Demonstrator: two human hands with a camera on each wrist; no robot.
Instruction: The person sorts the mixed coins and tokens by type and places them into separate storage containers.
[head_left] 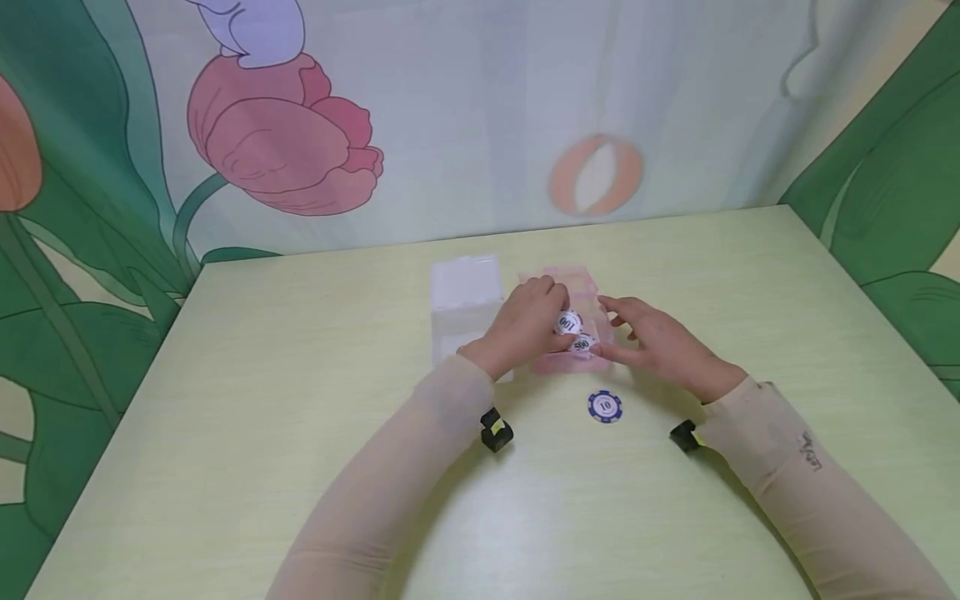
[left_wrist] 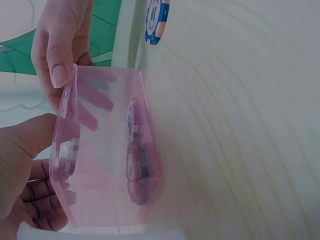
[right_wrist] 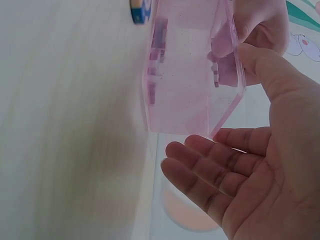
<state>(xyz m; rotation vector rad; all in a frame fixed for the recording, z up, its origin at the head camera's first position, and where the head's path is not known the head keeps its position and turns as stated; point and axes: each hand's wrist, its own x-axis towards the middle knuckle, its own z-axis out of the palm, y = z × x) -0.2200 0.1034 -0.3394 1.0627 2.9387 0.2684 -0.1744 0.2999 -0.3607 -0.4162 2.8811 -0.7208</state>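
A clear pink plastic box (head_left: 558,365) stands on the table, with several poker chips (left_wrist: 135,172) visible through its wall along the bottom. My left hand (head_left: 528,321) reaches over the box and pinches a poker chip marked 100 (head_left: 568,322) inside the rim. Close by the left thumb, a white-faced chip marked 500 (head_left: 582,342) shows. At the box's right side is my right hand (head_left: 660,342), its thumb at the rim and its relaxed fingers (right_wrist: 200,175) spread around the corner. A blue chip marked 10 (head_left: 604,407) lies flat on the table before the box.
A white box (head_left: 467,283) stands just left of the pink one, near my left wrist. The table (head_left: 262,375) meets a hanging cloth with a flower print (head_left: 450,150) at its far edge. Dark wrist-camera mounts (head_left: 497,431) sit under both sleeves.
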